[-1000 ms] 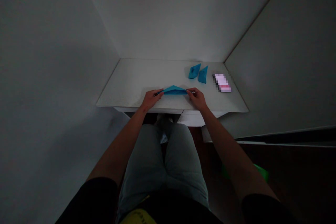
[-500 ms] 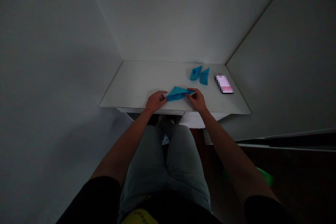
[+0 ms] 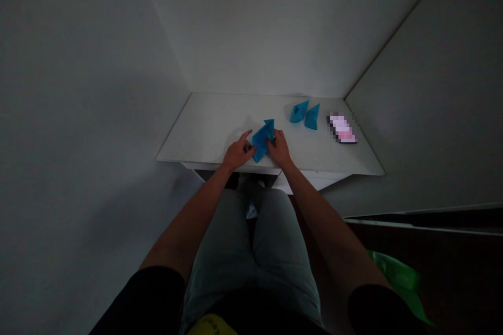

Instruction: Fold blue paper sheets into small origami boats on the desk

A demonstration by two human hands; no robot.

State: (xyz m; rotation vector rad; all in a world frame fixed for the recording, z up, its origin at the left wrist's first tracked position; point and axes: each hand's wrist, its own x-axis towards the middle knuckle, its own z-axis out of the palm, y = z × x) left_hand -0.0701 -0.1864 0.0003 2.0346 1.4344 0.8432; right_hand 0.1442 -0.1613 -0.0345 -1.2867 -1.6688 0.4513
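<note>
Over the front part of the white table, I hold a blue paper boat (image 3: 261, 142) turned so that its pointed end faces up and to the right. My right hand (image 3: 280, 148) grips its right side, thumb on the near face and fingers behind. At the lower left edge is my left hand (image 3: 238, 153), its thumb against the paper and its index finger raised away from it. Its other fingers are curled and partly hidden. Two more folded blue papers, one on the left (image 3: 299, 111) and one on the right (image 3: 312, 116), stand behind my right hand.
A phone (image 3: 342, 128) with a blurred lit screen lies at the right end of the white table (image 3: 204, 125). Walls rise behind and on both sides. Below the front edge are drawers (image 3: 301, 182). A green plastic object (image 3: 398, 275) is on the floor at right.
The boat has turned from lying lengthwise between my hands to a steep tilt. My right hand has moved left, closer to my left hand, whose index finger has lifted off. The view has shifted slightly.
</note>
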